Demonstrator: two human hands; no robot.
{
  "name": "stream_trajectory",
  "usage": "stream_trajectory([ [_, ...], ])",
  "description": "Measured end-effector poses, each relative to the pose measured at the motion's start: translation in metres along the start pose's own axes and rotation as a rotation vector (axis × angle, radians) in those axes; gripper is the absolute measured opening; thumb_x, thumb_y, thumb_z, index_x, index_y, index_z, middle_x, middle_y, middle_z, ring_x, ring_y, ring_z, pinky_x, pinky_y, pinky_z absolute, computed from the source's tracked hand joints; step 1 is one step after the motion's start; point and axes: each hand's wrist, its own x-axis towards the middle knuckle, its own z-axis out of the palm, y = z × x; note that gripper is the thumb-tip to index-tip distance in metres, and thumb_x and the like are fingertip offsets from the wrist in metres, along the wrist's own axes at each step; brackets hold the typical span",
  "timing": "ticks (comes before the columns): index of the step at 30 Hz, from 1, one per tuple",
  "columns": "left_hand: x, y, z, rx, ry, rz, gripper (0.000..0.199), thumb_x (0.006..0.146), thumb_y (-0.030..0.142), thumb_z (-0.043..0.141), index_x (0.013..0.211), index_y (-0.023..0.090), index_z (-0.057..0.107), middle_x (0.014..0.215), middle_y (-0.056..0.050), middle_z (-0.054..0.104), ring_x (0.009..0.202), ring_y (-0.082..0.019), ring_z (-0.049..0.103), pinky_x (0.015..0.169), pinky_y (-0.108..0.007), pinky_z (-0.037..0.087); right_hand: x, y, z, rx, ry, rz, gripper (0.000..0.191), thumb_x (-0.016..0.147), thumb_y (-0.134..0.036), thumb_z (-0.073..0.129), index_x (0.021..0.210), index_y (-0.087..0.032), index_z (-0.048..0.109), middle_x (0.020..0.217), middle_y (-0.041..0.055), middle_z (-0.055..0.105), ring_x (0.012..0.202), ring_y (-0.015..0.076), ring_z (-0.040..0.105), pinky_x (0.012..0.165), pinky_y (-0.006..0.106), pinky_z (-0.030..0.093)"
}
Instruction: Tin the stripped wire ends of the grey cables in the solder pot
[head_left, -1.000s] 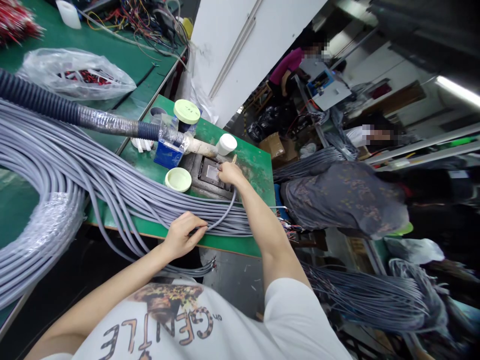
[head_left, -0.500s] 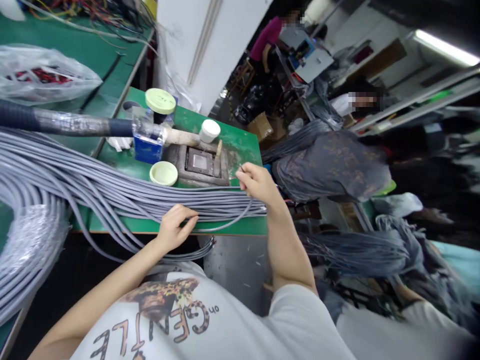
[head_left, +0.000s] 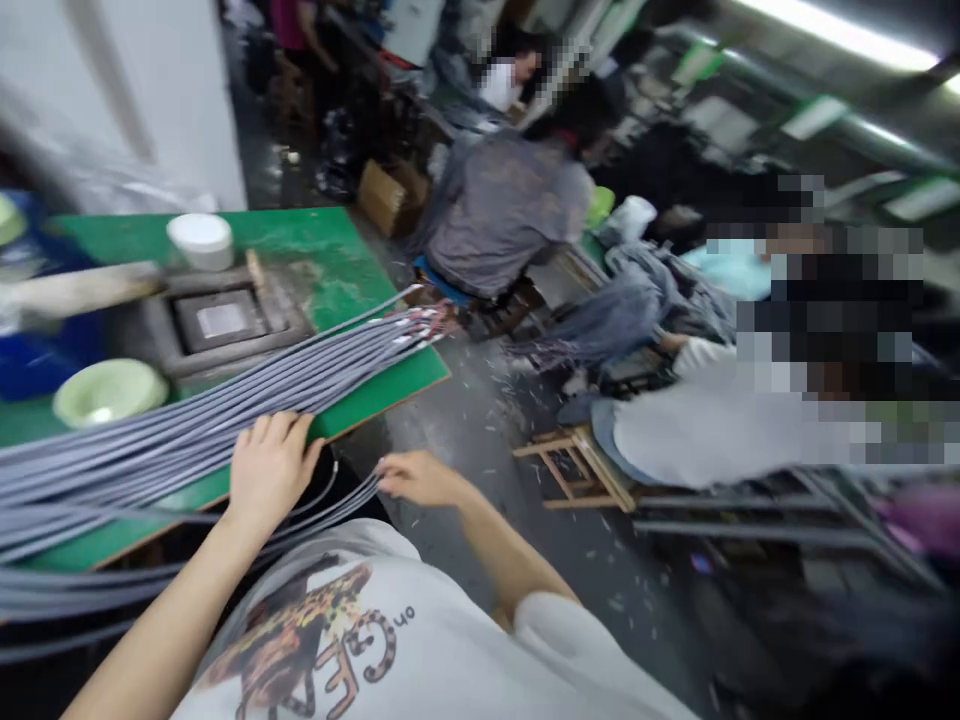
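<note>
A thick bundle of grey cables (head_left: 180,430) lies along the green table, its stripped ends at the table's right corner. My left hand (head_left: 270,465) rests over the near side of this bundle, fingers laid out on it and thumb apart. Below the table edge, close to my shirt, a smaller group of grey cables (head_left: 349,505) runs to the right. My right hand (head_left: 424,478) has its fingers pinched at the ends of that group; how many cables are in the pinch I cannot tell.
Behind the bundle a dark square metal pot (head_left: 217,320) stands on the green table (head_left: 322,250). Near it are a white cup (head_left: 201,240), a pale green bowl (head_left: 112,390) and a pale nozzle (head_left: 82,290). A wooden stool (head_left: 585,470) and seated people are at the right.
My view has swung right. My right hand has left the bundle's end above the table and come down to the cables by my lap. The left hand now lies on the bundle.
</note>
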Motion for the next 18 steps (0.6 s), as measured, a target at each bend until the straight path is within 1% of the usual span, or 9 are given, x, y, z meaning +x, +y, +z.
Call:
stream_trajectory([
  [2, 0.004, 0.003, -0.001, 0.067, -0.023, 0.030, 0.034, 0.088, 0.038, 0.051, 0.107, 0.013, 0.064, 0.094, -0.015, 0.064, 0.085, -0.031, 0.054, 0.067, -0.037, 0.033, 0.021, -0.012, 0.017, 0.218, -0.208, -0.097, 0.016, 0.084, -0.025, 0.063, 0.097, -0.015, 0.064, 0.072, 0.0000, 0.071, 0.063, 0.0108, 0.067, 0.063, 0.019, 0.050],
  [4, 0.010, 0.003, 0.000, 0.151, -0.061, 0.075, 0.039, 0.089, 0.043, 0.047, 0.102, 0.011, 0.064, 0.089, -0.015, 0.063, 0.084, -0.031, 0.054, 0.067, -0.037, 0.034, 0.045, -0.021, 0.027, 0.423, -0.419, -0.098, 0.021, 0.081, -0.026, 0.067, 0.096, -0.014, 0.062, 0.070, -0.0006, 0.070, 0.061, 0.0124, 0.068, 0.059, 0.020, 0.052],
  [6, 0.016, 0.002, 0.003, 0.211, -0.116, 0.102, 0.043, 0.090, 0.046, 0.042, 0.101, 0.010, 0.063, 0.085, -0.015, 0.062, 0.082, -0.030, 0.055, 0.066, -0.036, 0.036, 0.064, -0.025, 0.030, 0.555, -0.499, -0.087, 0.029, 0.075, -0.031, 0.073, 0.095, -0.014, 0.059, 0.067, -0.0020, 0.069, 0.060, 0.0143, 0.069, 0.057, 0.022, 0.053],
  [8, 0.021, 0.000, 0.004, 0.188, -0.135, 0.142, 0.042, 0.093, 0.043, 0.037, 0.098, 0.011, 0.063, 0.082, -0.013, 0.063, 0.076, -0.027, 0.056, 0.065, -0.035, 0.037, 0.075, -0.026, 0.028, 0.693, -0.497, -0.056, 0.033, 0.073, -0.035, 0.075, 0.091, -0.014, 0.057, 0.066, -0.0017, 0.069, 0.060, 0.0148, 0.069, 0.056, 0.022, 0.054],
  [9, 0.023, -0.001, 0.004, 0.126, -0.123, 0.170, 0.042, 0.093, 0.042, 0.036, 0.096, 0.011, 0.063, 0.080, -0.012, 0.063, 0.073, -0.026, 0.056, 0.065, -0.035, 0.039, 0.077, -0.026, 0.026, 0.764, -0.484, -0.060, 0.036, 0.071, -0.038, 0.076, 0.089, -0.014, 0.057, 0.067, -0.0011, 0.069, 0.060, 0.0150, 0.069, 0.056, 0.023, 0.054],
  [11, 0.023, -0.003, 0.000, -0.044, -0.076, 0.208, 0.040, 0.093, 0.042, 0.038, 0.093, 0.011, 0.063, 0.077, -0.010, 0.062, 0.069, -0.023, 0.056, 0.066, -0.034, 0.042, 0.076, -0.026, 0.017, 0.919, -0.408, -0.123, 0.044, 0.064, -0.045, 0.078, 0.088, -0.015, 0.056, 0.070, -0.0003, 0.070, 0.061, 0.0157, 0.069, 0.055, 0.023, 0.055],
  [13, 0.020, -0.005, -0.007, -0.181, -0.027, 0.195, 0.036, 0.091, 0.042, 0.043, 0.094, 0.012, 0.063, 0.076, -0.009, 0.060, 0.068, -0.021, 0.055, 0.066, -0.032, 0.043, 0.071, -0.026, 0.003, 1.082, -0.254, -0.231, 0.050, 0.061, -0.051, 0.079, 0.089, -0.015, 0.056, 0.075, -0.0001, 0.070, 0.062, 0.0161, 0.069, 0.054, 0.024, 0.055],
  [15, 0.015, -0.006, -0.014, -0.226, 0.009, 0.144, 0.032, 0.090, 0.040, 0.048, 0.095, 0.013, 0.062, 0.079, -0.008, 0.060, 0.068, -0.021, 0.055, 0.065, -0.032, 0.043, 0.065, -0.027, -0.014, 1.217, -0.047, -0.320, 0.045, 0.068, -0.050, 0.075, 0.090, -0.016, 0.057, 0.079, -0.0001, 0.069, 0.062, 0.0151, 0.069, 0.052, 0.023, 0.054],
  [18, 0.007, -0.006, -0.019, -0.254, 0.025, 0.123, 0.029, 0.089, 0.040, 0.050, 0.095, 0.014, 0.062, 0.083, -0.009, 0.061, 0.072, -0.021, 0.056, 0.066, -0.032, 0.043, 0.060, -0.034, -0.042, 1.330, 0.260, -0.397, 0.027, 0.088, -0.042, 0.060, 0.095, -0.016, 0.058, 0.079, 0.0005, 0.068, 0.058, 0.0118, 0.065, 0.048, 0.020, 0.049],
])
